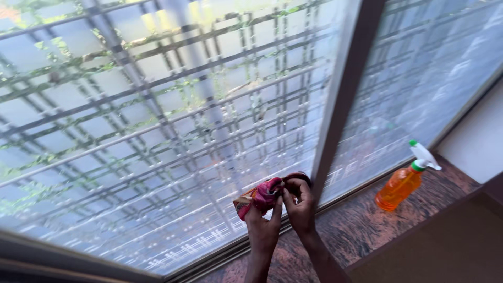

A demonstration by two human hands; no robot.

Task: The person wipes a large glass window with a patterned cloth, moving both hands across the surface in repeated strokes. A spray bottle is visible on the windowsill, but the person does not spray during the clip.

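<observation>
A: What are the hands doing?

B: Both hold a pink and red patterned cloth (260, 198) low down against the frosted window pane (157, 131), just beside the dark window frame (343, 99). The left hand (264, 225) has its fingers curled shut around the bunched cloth from below. The right hand (299, 207) pinches the cloth's upper edge with bent fingers.

A: And what is around them?

B: A reddish-brown stone sill (361, 225) runs below the glass. An orange spray bottle (402, 183) with a white and green trigger head stands on it, well apart to the right. A metal grille (94, 105) shows blurred behind the pane.
</observation>
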